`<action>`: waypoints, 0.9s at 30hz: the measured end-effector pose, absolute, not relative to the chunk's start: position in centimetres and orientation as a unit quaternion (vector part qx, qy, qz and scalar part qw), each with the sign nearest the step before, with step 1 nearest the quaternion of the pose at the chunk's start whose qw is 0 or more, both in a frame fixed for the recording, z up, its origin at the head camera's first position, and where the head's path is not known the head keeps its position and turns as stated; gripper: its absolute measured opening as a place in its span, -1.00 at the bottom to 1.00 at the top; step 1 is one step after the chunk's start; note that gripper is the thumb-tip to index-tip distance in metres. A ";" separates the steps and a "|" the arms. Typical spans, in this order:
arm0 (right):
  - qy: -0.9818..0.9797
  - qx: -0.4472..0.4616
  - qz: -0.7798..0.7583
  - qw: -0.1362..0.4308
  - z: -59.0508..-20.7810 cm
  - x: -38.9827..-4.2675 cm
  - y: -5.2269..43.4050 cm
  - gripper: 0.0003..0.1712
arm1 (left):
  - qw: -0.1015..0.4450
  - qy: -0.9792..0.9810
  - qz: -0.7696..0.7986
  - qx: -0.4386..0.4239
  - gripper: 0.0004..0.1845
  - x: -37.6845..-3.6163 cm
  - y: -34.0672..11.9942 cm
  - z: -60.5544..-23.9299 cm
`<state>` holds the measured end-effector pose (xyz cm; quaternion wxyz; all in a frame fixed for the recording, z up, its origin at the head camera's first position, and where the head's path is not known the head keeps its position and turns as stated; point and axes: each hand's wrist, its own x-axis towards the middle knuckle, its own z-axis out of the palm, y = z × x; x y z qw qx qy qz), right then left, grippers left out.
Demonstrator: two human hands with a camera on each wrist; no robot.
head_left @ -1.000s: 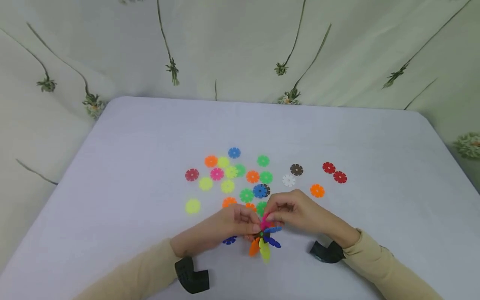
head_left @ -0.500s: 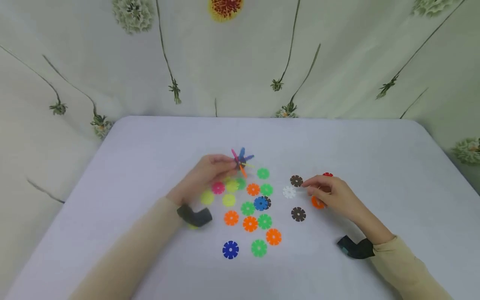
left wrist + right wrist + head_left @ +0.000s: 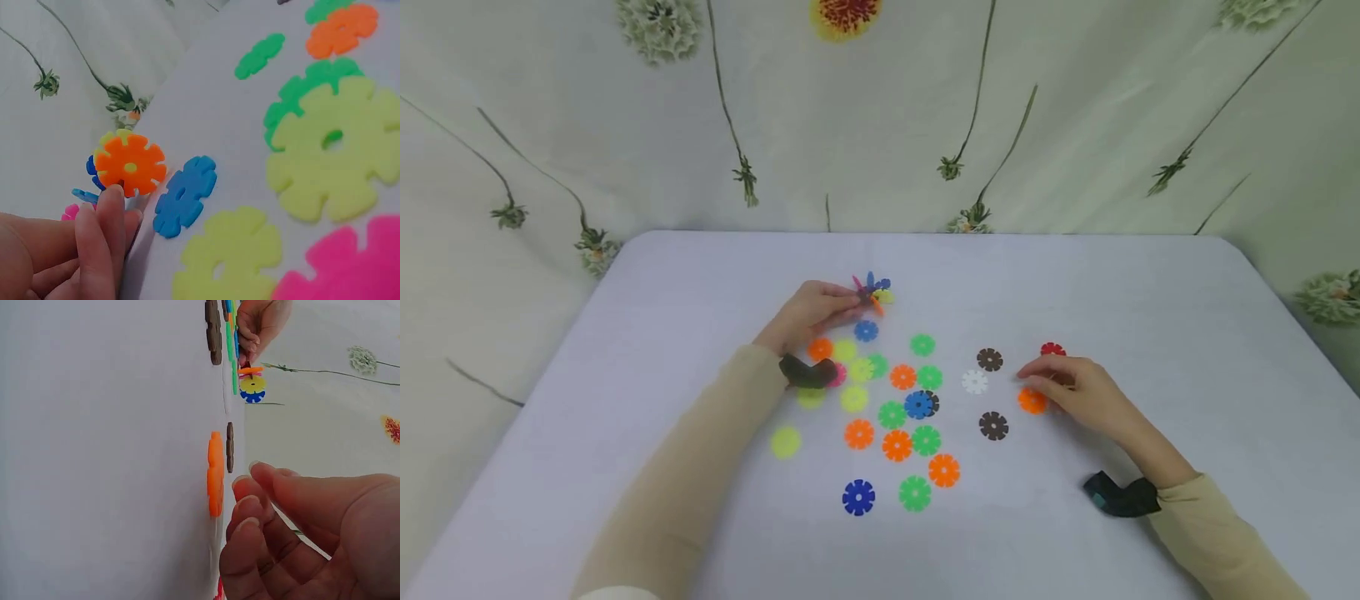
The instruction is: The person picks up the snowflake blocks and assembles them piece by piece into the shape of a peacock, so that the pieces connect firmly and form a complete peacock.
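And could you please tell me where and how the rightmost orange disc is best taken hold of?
Probably take the orange disc by opposite edges of its notched rim, coming down from above, from the near side. It lies flat on the table, so only its thin edge offers a hold, and no other disc crowds that side.

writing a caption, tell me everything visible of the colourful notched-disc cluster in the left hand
The cluster of notched, plastic-looking discs joins pink, light blue, dark blue, yellow and orange pieces, fanned like petals from a dark middle. The bare left hand pinches it at one side, toward the far edge of the white table, beyond a loose, round, notched blue disc. Whether it touches the table is unclear.
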<state>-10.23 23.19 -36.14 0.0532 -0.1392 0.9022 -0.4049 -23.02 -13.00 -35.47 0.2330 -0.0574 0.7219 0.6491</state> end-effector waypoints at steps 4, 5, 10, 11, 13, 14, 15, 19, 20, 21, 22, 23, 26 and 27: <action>0.920 -0.155 -0.360 0.034 -35.8 -9.8 23.5 -0.81 | 0.202 0.825 0.528 -0.014 -0.62 -22.7 -14.2 -35.0; 0.921 -0.163 -0.351 0.035 -35.8 -9.7 23.6 -0.79 | 0.197 0.844 0.499 -0.002 -0.61 -22.6 -14.7 -34.7; 0.920 -0.206 -0.328 0.062 -35.9 -9.3 23.8 -0.64 | 0.199 0.897 0.384 0.090 -0.58 -20.8 -19.3 -34.2; 0.919 -0.214 -0.324 0.066 -35.9 -9.3 23.8 -0.63 | 0.202 0.901 0.369 0.106 -0.57 -20.2 -20.3 -34.2; 0.919 -0.226 -0.316 0.068 -36.0 -9.3 23.7 -0.63 | 0.206 0.908 0.342 0.127 -0.52 -19.0 -21.9 -34.5; 0.919 -0.231 -0.314 0.066 -36.1 -9.4 23.6 -0.64 | 0.205 0.910 0.334 0.132 -0.51 -18.4 -22.3 -34.6; 0.919 -0.233 -0.312 0.063 -36.1 -9.4 23.6 -0.64 | 0.203 0.912 0.330 0.136 -0.49 -17.8 -22.6 -34.7; 0.919 -0.236 -0.309 0.061 -36.3 -9.7 23.7 -0.66 | 0.183 0.921 0.309 0.150 -0.58 -16.3 -22.3 -35.7; 0.921 -0.234 -0.306 0.064 -36.4 -9.7 23.7 -0.66 | 0.176 0.924 0.303 0.152 -0.61 -15.9 -22.2 -36.0; 0.921 -0.230 -0.306 0.068 -36.5 -9.8 23.7 -0.66 | 0.169 0.927 0.295 0.157 -0.65 -15.7 -22.1 -36.2; 0.922 -0.225 -0.307 0.074 -36.5 -9.8 23.7 -0.67 | 0.161 0.931 0.287 0.161 -0.69 -15.4 -22.1 -36.3; 0.922 -0.219 -0.310 0.079 -36.5 -9.8 23.6 -0.68 | 0.156 0.932 0.284 0.163 -0.73 -15.2 -22.1 -36.3; 0.921 -0.186 -0.333 0.077 -36.3 -9.8 23.4 -0.71 | 0.147 0.928 0.305 0.156 -0.79 -15.1 -21.8 -35.9; 0.916 -0.175 -0.353 0.074 -36.2 -9.7 23.3 -0.73 | 0.149 0.921 0.327 0.149 -0.79 -15.2 -21.4 -35.7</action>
